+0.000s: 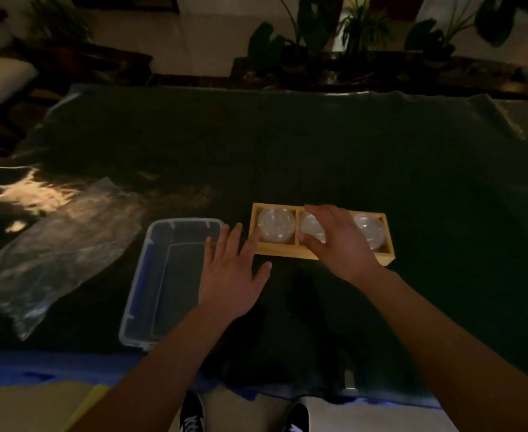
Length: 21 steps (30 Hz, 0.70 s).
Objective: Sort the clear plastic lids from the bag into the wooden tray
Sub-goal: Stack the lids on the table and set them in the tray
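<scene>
A wooden tray point(284, 256) with three compartments lies on the dark table cover. Clear plastic lids sit in all three: the left stack point(275, 225), the middle stack point(310, 226) and the right stack point(369, 229). My right hand point(337, 241) hovers flat over the middle compartment with fingers spread, partly hiding those lids; whether it touches them I cannot tell. My left hand point(233, 272) is flat and spread beside the tray's left end, fingertips at its front left corner, holding nothing. The crumpled clear plastic bag point(47, 254) lies far left.
A clear plastic bin point(141, 294) with blue edges stands left of my left hand, nothing visible inside. Potted plants point(293, 48) line the far edge beyond the table. The near table edge and my shoes point(194, 416) show at the bottom.
</scene>
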Tool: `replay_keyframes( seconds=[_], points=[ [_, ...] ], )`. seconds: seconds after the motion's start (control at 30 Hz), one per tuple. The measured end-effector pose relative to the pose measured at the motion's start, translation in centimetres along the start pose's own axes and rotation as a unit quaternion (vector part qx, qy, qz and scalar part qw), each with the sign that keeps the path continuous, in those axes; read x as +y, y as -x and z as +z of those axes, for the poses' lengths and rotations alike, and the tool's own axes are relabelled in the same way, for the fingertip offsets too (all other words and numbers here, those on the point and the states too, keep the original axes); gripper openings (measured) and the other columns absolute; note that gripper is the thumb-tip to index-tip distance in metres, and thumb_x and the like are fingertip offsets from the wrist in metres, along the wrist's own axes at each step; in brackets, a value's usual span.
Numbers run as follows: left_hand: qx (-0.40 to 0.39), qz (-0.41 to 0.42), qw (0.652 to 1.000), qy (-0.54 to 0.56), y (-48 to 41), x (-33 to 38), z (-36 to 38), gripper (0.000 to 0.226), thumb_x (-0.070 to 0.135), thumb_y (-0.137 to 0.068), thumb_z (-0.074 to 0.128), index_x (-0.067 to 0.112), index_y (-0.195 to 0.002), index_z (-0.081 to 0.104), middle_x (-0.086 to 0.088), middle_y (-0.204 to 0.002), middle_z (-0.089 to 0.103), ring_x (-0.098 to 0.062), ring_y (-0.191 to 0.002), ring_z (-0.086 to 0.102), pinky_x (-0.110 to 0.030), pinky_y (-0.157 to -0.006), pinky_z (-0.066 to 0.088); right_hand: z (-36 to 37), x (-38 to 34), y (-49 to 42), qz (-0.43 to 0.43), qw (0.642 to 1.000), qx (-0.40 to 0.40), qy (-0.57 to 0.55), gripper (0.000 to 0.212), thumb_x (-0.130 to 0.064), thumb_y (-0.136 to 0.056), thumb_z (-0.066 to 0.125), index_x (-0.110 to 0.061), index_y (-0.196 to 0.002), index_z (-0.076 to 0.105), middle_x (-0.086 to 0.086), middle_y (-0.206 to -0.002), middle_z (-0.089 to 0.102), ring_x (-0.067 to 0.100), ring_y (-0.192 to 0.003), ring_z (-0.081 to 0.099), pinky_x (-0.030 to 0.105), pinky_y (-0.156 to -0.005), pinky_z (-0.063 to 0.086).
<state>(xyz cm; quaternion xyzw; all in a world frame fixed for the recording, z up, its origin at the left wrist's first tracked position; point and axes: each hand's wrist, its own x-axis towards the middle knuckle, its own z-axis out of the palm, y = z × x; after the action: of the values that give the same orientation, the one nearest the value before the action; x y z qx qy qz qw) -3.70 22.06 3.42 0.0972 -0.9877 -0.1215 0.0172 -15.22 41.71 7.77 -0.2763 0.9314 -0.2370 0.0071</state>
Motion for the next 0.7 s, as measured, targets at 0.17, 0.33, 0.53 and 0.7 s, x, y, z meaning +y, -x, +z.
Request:
replay_keyframes(
  seconds=[0.17,0.33,0.53,0.7],
  points=[
    [0.011,-0.039,0.999,-0.028,1.3,-2.2,-2.1,0.08,0.071,-0.089,0.012,0.035,-0.16,0.01,-0.011,-0.172,0.013,-0.033,-0.158,0.002,-0.057,-0.124,0.001,0.4,-4.1,-0.9,-0.042,0.999,-0.012,0.006,0.06,-0.041,-0.091,0.064,-0.026,-0.145,0.044,0.001,-0.139,0.053,0.02,-0.128,0.045,0.036,-0.102,0.039],
    [0.028,-0.075,0.996,-0.023,3.1,-5.4,-4.5,0.08,0.074,-0.086,0.011,0.041,-0.158,0.001,-0.009,-0.173,0.005,-0.032,-0.158,-0.001,-0.058,-0.121,-0.004,0.9,-8.6,-2.0,-0.073,0.997,-0.03,-0.004,0.061,-0.043,-0.092,0.063,-0.029,-0.147,0.041,-0.002,-0.145,0.049,0.017,-0.135,0.04,0.036,-0.106,0.038],
    [0.054,-0.14,0.988,-0.022,6.4,-10.3,-7.7,0.082,0.077,-0.087,0.008,0.04,-0.16,0.007,-0.013,-0.171,0.012,-0.036,-0.158,0.003,-0.059,-0.122,-0.003,2.8,-14.5,-3.5,-0.133,0.989,-0.056,-0.016,0.062,-0.045,-0.091,0.062,-0.029,-0.147,0.039,-0.002,-0.145,0.048,0.016,-0.136,0.04,0.037,-0.106,0.037],
    [0.062,-0.186,0.98,-0.025,8.9,-13.9,-9.7,0.082,0.076,-0.087,0.007,0.038,-0.16,0.012,-0.014,-0.172,0.012,-0.038,-0.158,0.0,-0.062,-0.123,0.001,5.1,-18.5,-4.5,-0.169,0.982,-0.081,-0.03,0.062,-0.045,-0.092,0.061,-0.03,-0.147,0.039,-0.001,-0.144,0.049,0.016,-0.133,0.042,0.034,-0.101,0.038]
  ],
)
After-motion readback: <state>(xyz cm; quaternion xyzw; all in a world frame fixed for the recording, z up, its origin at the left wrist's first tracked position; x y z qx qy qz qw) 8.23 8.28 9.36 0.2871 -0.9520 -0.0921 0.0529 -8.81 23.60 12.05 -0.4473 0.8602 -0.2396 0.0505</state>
